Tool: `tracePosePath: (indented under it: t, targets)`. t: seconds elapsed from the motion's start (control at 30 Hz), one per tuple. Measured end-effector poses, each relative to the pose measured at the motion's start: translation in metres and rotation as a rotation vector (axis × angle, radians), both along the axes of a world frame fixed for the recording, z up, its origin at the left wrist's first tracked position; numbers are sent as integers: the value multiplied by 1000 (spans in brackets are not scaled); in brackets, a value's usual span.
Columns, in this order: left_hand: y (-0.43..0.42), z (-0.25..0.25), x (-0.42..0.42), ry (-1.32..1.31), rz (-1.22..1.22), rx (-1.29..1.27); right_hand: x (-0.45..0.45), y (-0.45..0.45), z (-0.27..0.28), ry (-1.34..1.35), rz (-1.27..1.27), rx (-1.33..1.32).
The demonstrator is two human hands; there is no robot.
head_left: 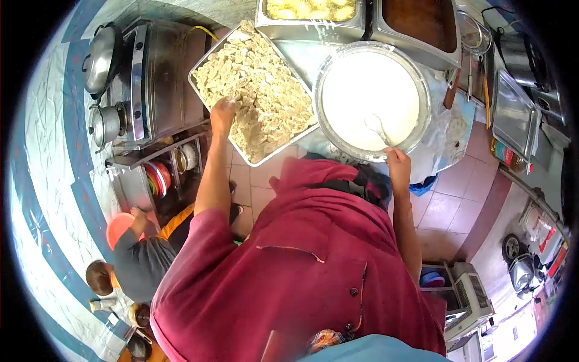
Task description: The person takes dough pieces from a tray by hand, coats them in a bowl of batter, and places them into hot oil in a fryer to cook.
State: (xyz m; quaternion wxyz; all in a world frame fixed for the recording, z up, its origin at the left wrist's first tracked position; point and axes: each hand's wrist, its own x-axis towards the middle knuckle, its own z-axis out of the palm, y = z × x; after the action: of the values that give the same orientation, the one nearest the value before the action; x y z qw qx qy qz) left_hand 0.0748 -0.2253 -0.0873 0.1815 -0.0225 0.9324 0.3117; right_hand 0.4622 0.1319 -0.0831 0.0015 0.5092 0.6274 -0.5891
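A metal tray is heaped with pale, coated food pieces. My left hand is at its left side, fingers curled down against the pieces; what they hold is hidden. To the right stands a wide metal bowl of thick white batter. My right hand is closed around the handle of a metal spoon at the bowl's near rim. The spoon's head rests in the batter.
Beyond the bowl, one fryer vat holds pieces in oil, and another vat holds brown oil. Pots stand on the left. A person with a red basin is at lower left. Metal trays lie right.
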Motion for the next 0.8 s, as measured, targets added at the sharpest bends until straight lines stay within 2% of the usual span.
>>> tracePosePath:
  t: [0.07, 0.13, 0.2, 0.23, 0.33, 0.37, 0.47, 0.57, 0.67, 0.8]
  targets:
    - [-3, -2, 20, 71, -172, -95, 1, -5, 0, 6, -9, 1]
    - [16, 20, 43, -57, -239, -38, 3, -7, -2, 16, -14, 2]
    - [13, 2, 54, 74, -411, -158, 7, -10, -6, 30, -27, -2]
    - [16, -2, 58, -92, -352, -167, 9, -11, -8, 24, -23, 1]
    - [25, -8, 67, -43, -412, -137, 12, -14, -5, -9, -18, -2]
    - [21, -23, 65, -21, -440, -212, 12, -16, -3, -25, -17, -12]
    - [20, -36, 66, 52, -482, -228, 16, -18, -8, -30, -18, 0]
    - [37, -11, 64, -188, -464, -280, 23, -17, -18, -18, -11, 31]
    - [38, -11, 72, -84, -477, -257, 23, -17, -14, -36, -2, 41]
    - [42, -4, 76, -124, -431, -160, 20, -17, -13, -42, 17, 71]
